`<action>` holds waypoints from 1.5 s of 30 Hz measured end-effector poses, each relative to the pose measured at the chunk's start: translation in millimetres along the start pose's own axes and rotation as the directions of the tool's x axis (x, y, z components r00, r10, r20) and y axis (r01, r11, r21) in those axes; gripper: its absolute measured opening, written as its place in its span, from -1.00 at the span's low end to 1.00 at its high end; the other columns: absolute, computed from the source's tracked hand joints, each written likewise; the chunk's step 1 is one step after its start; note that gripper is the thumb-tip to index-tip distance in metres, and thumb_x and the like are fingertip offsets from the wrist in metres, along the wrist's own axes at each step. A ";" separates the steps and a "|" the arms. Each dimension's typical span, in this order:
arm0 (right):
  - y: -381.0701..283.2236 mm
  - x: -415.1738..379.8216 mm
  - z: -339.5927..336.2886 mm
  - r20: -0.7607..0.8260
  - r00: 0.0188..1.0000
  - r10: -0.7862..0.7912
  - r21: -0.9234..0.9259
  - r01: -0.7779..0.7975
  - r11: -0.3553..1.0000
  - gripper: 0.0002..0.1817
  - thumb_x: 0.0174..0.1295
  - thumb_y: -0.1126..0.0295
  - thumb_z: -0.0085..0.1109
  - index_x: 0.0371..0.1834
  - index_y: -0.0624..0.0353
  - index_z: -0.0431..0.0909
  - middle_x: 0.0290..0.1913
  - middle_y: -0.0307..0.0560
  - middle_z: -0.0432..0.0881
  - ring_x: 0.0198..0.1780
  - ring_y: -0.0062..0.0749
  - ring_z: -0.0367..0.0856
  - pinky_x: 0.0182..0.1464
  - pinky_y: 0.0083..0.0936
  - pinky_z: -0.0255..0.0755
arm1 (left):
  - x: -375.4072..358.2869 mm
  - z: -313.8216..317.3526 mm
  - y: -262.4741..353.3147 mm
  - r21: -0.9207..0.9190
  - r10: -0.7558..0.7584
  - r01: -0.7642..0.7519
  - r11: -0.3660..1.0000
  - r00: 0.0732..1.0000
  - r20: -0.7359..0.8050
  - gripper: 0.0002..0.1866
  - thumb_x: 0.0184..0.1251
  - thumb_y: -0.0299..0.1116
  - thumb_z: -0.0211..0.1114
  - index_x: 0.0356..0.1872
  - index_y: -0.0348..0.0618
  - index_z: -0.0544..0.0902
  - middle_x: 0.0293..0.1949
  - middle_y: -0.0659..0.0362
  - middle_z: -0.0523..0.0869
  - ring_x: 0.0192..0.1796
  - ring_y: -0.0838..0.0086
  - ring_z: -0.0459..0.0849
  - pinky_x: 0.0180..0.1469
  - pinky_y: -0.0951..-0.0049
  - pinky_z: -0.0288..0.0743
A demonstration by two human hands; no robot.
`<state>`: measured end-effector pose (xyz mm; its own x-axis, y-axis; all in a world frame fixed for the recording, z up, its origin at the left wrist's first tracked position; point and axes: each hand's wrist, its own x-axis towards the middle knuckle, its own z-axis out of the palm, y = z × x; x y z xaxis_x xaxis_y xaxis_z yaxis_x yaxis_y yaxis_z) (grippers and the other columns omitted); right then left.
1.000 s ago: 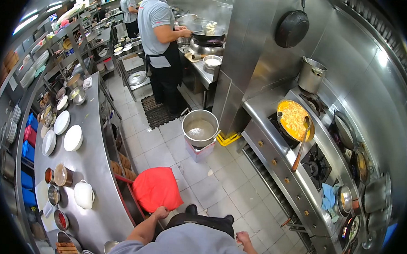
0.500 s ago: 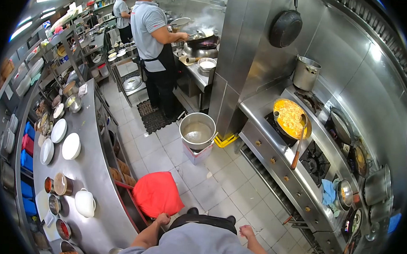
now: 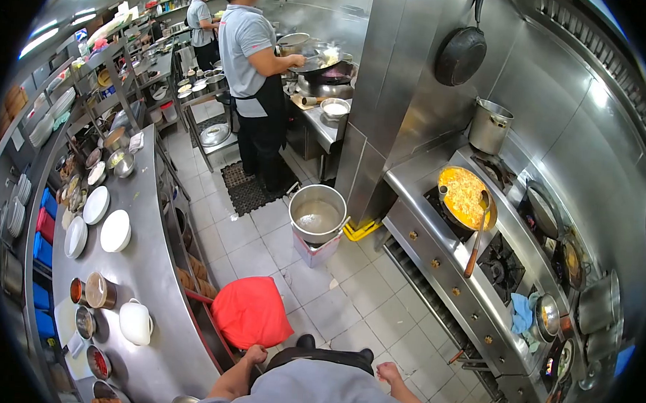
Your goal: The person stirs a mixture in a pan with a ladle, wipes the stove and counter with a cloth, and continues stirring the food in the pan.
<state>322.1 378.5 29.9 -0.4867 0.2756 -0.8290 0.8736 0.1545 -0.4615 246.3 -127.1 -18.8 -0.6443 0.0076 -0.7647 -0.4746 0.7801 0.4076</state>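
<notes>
My left hand (image 3: 256,354) hangs at my side with its fingers curled in, and I see nothing in it. Just beyond it is a bulky red bundle (image 3: 252,312), cloth or plastic, by the lower shelf of the steel counter. On my other side, my right hand (image 3: 388,371) is loosely closed over the tiled floor and touches nothing. The nearest worktop is to my left, with a white lidded jar (image 3: 136,322) and a brown-rimmed tub (image 3: 101,290) on it. On the stove to the right, a pan of orange-yellow food (image 3: 464,196) holds a wooden-handled ladle (image 3: 473,253).
A large metal pot (image 3: 317,214) stands on a low support in the aisle ahead. Beyond it a co-worker (image 3: 246,61) works a wok (image 3: 318,66); another person (image 3: 200,23) stands further back. White bowls (image 3: 115,231) sit on the steel counter (image 3: 158,266). The stove (image 3: 436,260) borders the right.
The view has shifted slightly, so the pot and stove appear a little lower and further right. Food now rises above the co-worker's wok. Both my hands stay low and curled.
</notes>
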 end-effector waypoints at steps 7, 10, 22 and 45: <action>3.8 9.0 2.8 -0.017 1.000 -0.021 -0.012 0.021 1.000 -0.81 0.13 0.43 0.09 -0.56 0.32 0.52 -0.63 -0.09 0.51 -0.63 -0.46 0.49 -0.67 -0.54 0.39 | -0.4 1.7 -0.2 -0.057 -0.037 0.039 0.998 0.999 0.039 -0.72 0.01 -0.31 0.13 -0.25 -0.14 0.68 -0.25 -0.10 0.67 -0.11 0.18 0.65 -0.03 0.30 0.48; 5.5 7.5 1.4 -0.024 1.000 -0.019 -0.007 0.019 1.000 -0.80 0.14 0.43 0.09 -0.56 0.32 0.52 -0.64 -0.09 0.51 -0.63 -0.47 0.48 -0.67 -0.54 0.39 | 1.4 0.8 3.4 -0.031 -0.034 0.035 0.999 0.999 0.041 -0.71 0.01 -0.31 0.13 -0.25 -0.14 0.67 -0.24 -0.09 0.66 -0.10 0.19 0.65 -0.02 0.31 0.48; 14.3 -1.5 -3.0 -0.033 0.999 0.031 0.036 -0.030 0.999 -0.83 0.12 0.40 0.11 -0.53 0.27 0.54 -0.62 -0.13 0.52 -0.62 -0.51 0.48 -0.64 -0.56 0.41 | 15.3 4.2 16.7 -0.066 0.026 -0.022 0.998 0.998 0.061 -0.69 -0.04 -0.39 0.07 -0.26 -0.12 0.68 -0.24 -0.01 0.69 -0.11 0.29 0.65 -0.04 0.40 0.48; 10.3 -3.5 1.0 -0.030 0.999 0.020 -0.015 -0.020 1.000 -0.86 0.10 0.41 0.12 -0.48 0.28 0.55 -0.59 -0.11 0.55 -0.60 -0.48 0.51 -0.61 -0.53 0.44 | 7.1 10.3 -1.3 -0.026 0.028 -0.026 0.999 0.997 0.068 -0.71 -0.06 -0.40 0.10 -0.28 -0.10 0.69 -0.23 0.01 0.69 -0.10 0.26 0.65 -0.03 0.36 0.49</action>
<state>332.9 378.1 27.7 -0.4690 0.3072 -0.8281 0.8832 0.1629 -0.4398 248.5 -121.6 -29.9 -0.6151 0.0722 -0.7851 -0.4730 0.7630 0.4407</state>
